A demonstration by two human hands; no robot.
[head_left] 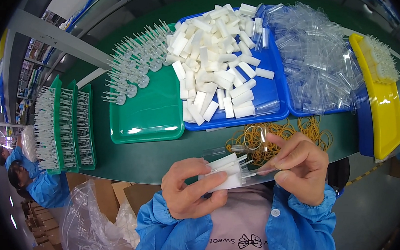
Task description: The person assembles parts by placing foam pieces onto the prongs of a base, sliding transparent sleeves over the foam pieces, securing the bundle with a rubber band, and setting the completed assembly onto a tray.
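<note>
My left hand (192, 188) is closed around a few small white blocks (227, 182), held low in front of my chest. Thin white sticks (248, 169) poke out of their right end. With thumb and fingertips together, my right hand (302, 168) pinches a thin clear plastic piece (267, 170) beside the stick ends. Its exact shape is hard to make out. Just beyond my hands, a pile of yellow rubber bands (319, 129) lies on the green table (136, 160). A clear round plastic piece (255, 138) shows over the bands.
A blue tray (270, 95) holds many white blocks. Right of it, another tray is heaped with clear plastic sleeves (313, 58). A green tray (146, 116) carries stick-like pieces; stacked green trays (73, 127) stand left, a yellow tray (384, 111) right. Co-workers in blue (47, 188) sit far left.
</note>
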